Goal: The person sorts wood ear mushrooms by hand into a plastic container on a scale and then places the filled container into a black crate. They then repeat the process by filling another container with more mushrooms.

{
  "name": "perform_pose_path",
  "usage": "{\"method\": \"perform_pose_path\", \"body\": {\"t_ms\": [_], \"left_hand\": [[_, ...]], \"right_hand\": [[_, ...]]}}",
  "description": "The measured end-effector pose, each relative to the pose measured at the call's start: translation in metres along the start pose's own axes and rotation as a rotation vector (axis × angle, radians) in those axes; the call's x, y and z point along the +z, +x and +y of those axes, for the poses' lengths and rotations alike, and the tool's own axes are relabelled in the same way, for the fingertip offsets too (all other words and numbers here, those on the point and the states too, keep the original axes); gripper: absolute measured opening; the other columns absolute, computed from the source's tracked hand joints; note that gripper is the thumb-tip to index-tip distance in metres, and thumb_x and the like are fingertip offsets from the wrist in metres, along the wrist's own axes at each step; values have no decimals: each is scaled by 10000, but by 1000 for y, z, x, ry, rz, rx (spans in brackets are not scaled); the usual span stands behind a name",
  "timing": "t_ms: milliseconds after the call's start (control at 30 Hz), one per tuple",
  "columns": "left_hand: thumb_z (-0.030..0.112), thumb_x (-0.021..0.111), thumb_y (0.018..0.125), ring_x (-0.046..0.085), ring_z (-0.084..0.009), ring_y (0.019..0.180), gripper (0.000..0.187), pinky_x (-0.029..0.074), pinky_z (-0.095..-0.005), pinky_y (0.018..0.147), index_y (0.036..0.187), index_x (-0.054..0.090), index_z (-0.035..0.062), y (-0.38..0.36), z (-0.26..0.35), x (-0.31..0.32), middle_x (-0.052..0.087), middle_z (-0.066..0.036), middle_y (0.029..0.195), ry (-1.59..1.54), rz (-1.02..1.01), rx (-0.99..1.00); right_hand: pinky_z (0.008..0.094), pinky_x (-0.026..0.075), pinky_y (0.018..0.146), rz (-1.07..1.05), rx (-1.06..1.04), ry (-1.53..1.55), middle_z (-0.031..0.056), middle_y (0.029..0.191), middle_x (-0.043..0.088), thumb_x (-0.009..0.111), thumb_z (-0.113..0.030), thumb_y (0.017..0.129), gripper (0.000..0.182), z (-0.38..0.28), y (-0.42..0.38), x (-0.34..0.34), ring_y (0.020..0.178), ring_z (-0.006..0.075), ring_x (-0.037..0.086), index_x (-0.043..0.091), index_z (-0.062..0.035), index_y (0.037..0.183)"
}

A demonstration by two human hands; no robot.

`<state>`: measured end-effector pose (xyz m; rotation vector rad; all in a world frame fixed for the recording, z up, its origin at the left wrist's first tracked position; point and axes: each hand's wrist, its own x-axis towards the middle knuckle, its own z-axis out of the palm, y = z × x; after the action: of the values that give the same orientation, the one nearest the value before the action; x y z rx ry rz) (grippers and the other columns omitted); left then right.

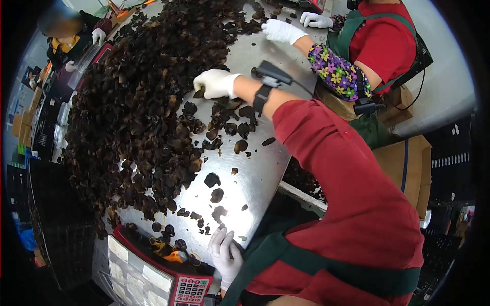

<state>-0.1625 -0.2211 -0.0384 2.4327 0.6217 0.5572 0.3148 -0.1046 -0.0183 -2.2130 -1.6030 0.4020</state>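
My right hand (217, 84), in a white glove, reaches over the metal table (275, 173). Its fingers are closed on a dark piece of wood ear mushroom (199, 93) at the edge of a large heap of wood ear mushrooms (138, 102). Near the table's front edge, my left hand (225, 255), also in a white glove, rests with its fingers stretched out and slightly apart. Just beyond its fingertips lies a loose wood ear piece (219, 213). More loose pieces are scattered between my two hands.
Left of my left hand stands a red scale (191, 289) with a keypad. An orange-handled tool (177, 256) lies behind it. A co-worker's gloved hand (283, 31) touches the table at the upper right. Another person (69, 41) stands across the heap. Cardboard boxes (403, 163) are at the right.
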Motion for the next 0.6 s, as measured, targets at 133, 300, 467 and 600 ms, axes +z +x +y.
{"method": "perform_pose_path", "body": {"t_ms": [133, 300, 467, 600], "left_hand": [[-104, 598, 783, 569, -339, 1143, 344, 455, -433, 990, 1083, 679, 43, 2, 0, -1, 614, -123, 1175, -34, 3, -5], [-111, 605, 754, 590, -334, 1119, 342, 462, -429, 993, 1052, 680, 39, 3, 3, -1, 639, -135, 1139, -43, 9, -3], [-112, 602, 758, 590, -333, 1119, 338, 453, -433, 1000, 1048, 684, 41, 3, 3, -1, 643, -127, 1140, -4, 3, 8], [-112, 602, 760, 591, -331, 1117, 334, 450, -432, 997, 1045, 685, 41, 3, 3, 1, 646, -126, 1136, 2, 10, 5]], "right_hand": [[304, 488, 577, 99, 193, 490, 50, 806, 694, 710, -184, 757, 233, 29, -46, -27, 648, 141, 623, 689, -84, 967], [310, 511, 841, -11, 352, 485, 94, 1038, 664, 628, -57, 782, 328, 30, -134, -44, 937, 185, 634, 639, -55, 1109], [355, 397, 1081, 65, 93, 266, 146, 1390, 484, 618, -116, 837, 546, 33, -157, -25, 1248, 296, 513, 519, -117, 1374], [433, 427, 1057, 64, 98, -57, 116, 1460, 442, 684, -541, 823, 732, 3, -148, -18, 1269, 339, 477, 489, -170, 1423]]}}
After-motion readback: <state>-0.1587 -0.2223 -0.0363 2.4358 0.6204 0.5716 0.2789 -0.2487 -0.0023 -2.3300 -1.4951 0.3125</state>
